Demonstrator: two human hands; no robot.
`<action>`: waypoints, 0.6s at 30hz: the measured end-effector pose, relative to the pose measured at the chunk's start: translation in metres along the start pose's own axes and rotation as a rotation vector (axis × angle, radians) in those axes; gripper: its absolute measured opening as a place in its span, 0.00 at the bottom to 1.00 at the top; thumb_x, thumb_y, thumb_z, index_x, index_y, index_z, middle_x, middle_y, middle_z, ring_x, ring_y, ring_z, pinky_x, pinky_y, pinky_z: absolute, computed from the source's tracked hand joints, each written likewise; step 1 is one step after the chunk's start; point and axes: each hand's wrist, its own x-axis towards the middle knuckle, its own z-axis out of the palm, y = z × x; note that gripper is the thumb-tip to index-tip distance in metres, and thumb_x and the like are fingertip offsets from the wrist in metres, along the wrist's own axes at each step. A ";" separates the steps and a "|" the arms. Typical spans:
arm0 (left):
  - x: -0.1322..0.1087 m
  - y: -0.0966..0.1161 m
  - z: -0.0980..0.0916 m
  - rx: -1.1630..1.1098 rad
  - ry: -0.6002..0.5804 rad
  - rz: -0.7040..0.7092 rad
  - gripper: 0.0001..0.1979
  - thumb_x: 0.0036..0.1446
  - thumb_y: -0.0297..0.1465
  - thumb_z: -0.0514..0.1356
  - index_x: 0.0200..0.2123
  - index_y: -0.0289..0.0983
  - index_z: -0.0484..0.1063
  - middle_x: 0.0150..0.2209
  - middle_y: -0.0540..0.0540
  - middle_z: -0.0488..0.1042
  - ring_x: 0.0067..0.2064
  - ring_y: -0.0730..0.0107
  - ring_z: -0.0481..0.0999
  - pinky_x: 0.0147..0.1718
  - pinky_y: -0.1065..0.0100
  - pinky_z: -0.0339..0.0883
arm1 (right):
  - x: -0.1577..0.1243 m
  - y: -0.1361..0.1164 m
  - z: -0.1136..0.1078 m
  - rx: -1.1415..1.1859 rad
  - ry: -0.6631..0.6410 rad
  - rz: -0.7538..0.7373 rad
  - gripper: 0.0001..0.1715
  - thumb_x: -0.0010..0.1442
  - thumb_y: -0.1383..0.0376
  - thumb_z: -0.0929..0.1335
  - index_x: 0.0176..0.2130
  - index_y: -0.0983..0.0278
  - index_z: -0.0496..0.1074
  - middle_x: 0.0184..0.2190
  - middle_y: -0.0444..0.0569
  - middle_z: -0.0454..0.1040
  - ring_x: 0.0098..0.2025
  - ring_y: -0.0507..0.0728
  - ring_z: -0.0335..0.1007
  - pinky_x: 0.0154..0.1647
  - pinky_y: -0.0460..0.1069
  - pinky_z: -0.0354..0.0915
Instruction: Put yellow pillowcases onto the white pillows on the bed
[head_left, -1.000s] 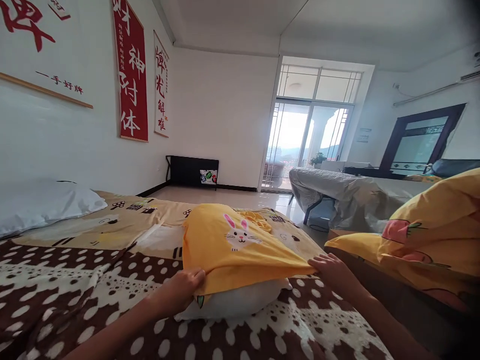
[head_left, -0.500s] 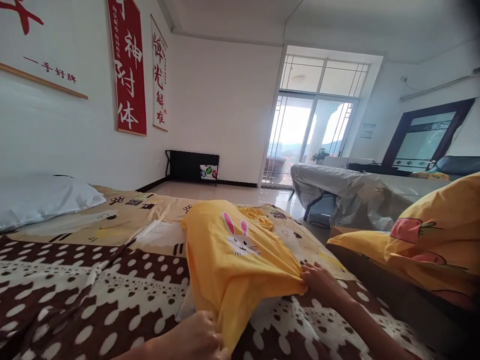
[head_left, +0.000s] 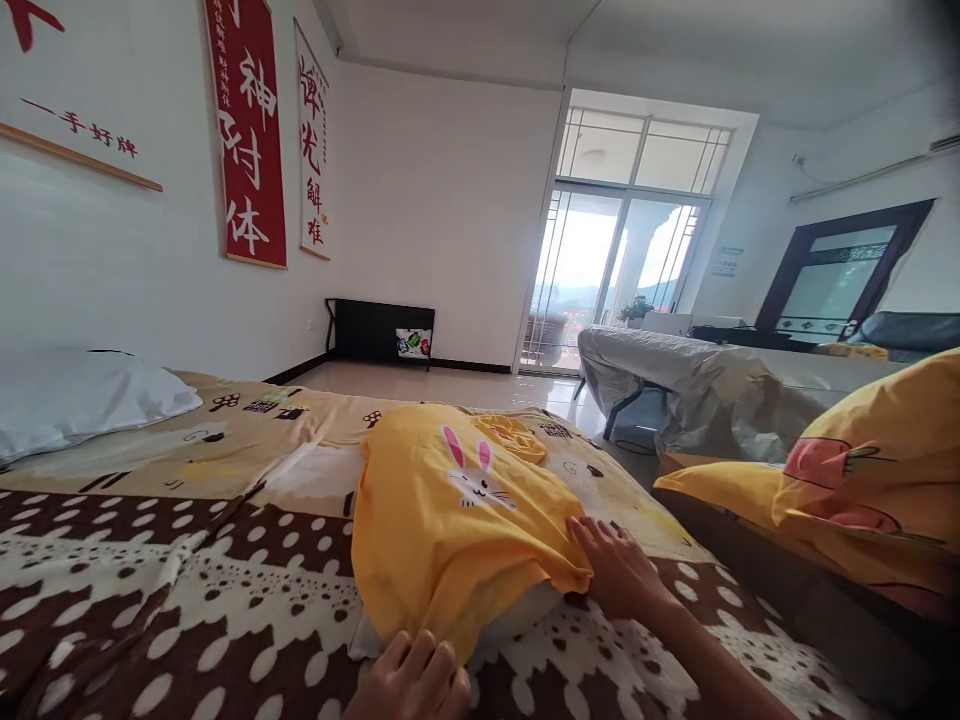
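Note:
A yellow pillowcase (head_left: 427, 515) printed with a white rabbit face lies over a white pillow (head_left: 525, 612), whose pale edge shows below the fabric at the near side. My left hand (head_left: 412, 680) is closed on the near edge of the pillowcase, low in the picture, fingers curled over the cloth. At the right near corner, my right hand (head_left: 619, 565) grips the same pillowcase with its fingers on the fabric; the thumb is hidden. Both lie on a patterned blanket (head_left: 277, 590) in brown, white and beige. Yellow ruffled fabric (head_left: 517, 440) sits just behind the rabbit print.
Another white pillow (head_left: 97, 400) lies at the left. Yellow bedding with carrot prints (head_left: 885, 490) is piled at the right, beyond the bed's edge. A plastic-covered table (head_left: 660, 360) stands behind, and a black folded panel (head_left: 367, 330) leans at the far wall.
The near edge of the pillowcase has slackened and spread wider over the pillow. My left hand has moved slightly right and down; my right hand has shifted left with its corner.

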 end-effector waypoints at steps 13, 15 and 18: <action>0.058 -0.146 -0.039 0.242 -0.438 -0.322 0.11 0.56 0.20 0.51 0.37 0.34 0.72 0.38 0.39 0.70 0.42 0.53 0.69 0.41 0.55 0.61 | 0.036 -0.037 -0.063 -0.019 0.434 -0.286 0.18 0.56 0.77 0.62 0.45 0.65 0.69 0.30 0.48 0.77 0.31 0.54 0.73 0.36 0.50 0.59; 0.047 -0.155 -0.062 0.125 -0.517 -0.264 0.10 0.52 0.19 0.54 0.35 0.35 0.72 0.38 0.41 0.70 0.42 0.55 0.69 0.40 0.58 0.61 | 0.022 -0.044 -0.072 0.002 0.386 -0.321 0.18 0.55 0.79 0.62 0.43 0.63 0.68 0.31 0.47 0.77 0.32 0.55 0.73 0.36 0.50 0.59; 0.000 -0.143 -0.073 -0.015 -0.561 -0.175 0.09 0.50 0.18 0.57 0.28 0.38 0.70 0.34 0.47 0.71 0.36 0.63 0.70 0.37 0.64 0.60 | -0.006 -0.051 -0.058 0.083 0.290 -0.374 0.24 0.51 0.82 0.61 0.44 0.61 0.67 0.31 0.43 0.77 0.30 0.54 0.73 0.36 0.49 0.60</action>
